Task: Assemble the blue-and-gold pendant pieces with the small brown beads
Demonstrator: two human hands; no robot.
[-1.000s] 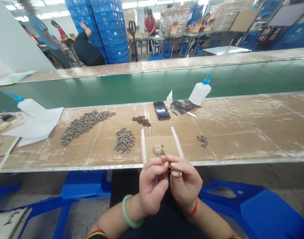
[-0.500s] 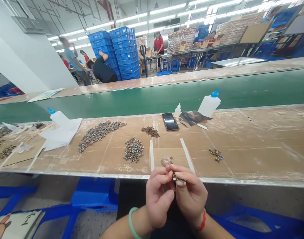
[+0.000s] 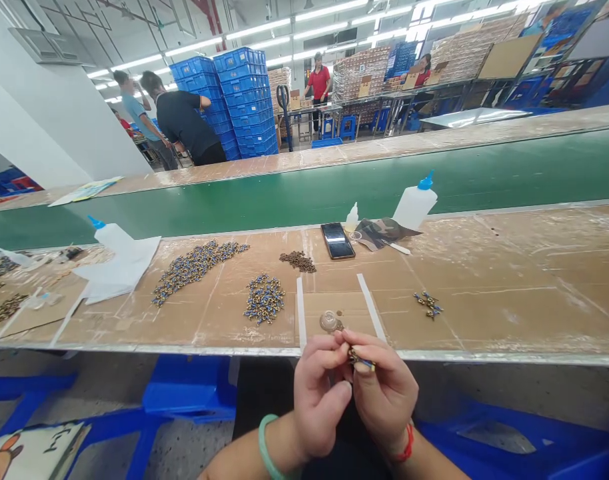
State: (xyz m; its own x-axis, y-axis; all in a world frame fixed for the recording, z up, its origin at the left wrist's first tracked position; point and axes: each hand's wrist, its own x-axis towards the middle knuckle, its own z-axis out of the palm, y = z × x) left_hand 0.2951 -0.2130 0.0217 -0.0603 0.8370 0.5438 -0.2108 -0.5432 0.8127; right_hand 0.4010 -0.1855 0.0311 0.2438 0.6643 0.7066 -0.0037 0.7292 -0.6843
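My right hand (image 3: 387, 399) is closed, pinching a few small blue-and-brass metal pieces (image 3: 363, 361) between thumb and fingers. Against its fingertips, my left hand (image 3: 318, 395) is closed in a pinch; whatever it grips is too small to make out. Both hands are just off the table's front edge. Beyond them, a small clear round dish (image 3: 328, 321) sits on a cardboard mat (image 3: 334, 303) between two white strips. Left of the mat is a pile of similar blue-and-brass pieces (image 3: 264, 299), and a smaller group (image 3: 428, 305) lies to the right.
A larger pile of such pieces (image 3: 192, 270) and a heap of small brown bits (image 3: 298, 261) lie farther back. A phone (image 3: 338, 241), a small dropper bottle (image 3: 352, 217) and a blue-capped white bottle (image 3: 415, 205) stand near the green belt (image 3: 284, 193). Blue stools (image 3: 189, 390) are below.
My hands keep nearly the same pose at the metal pieces. The view has shifted slightly. In the background, the bent person in black by the blue crates has risen partly.
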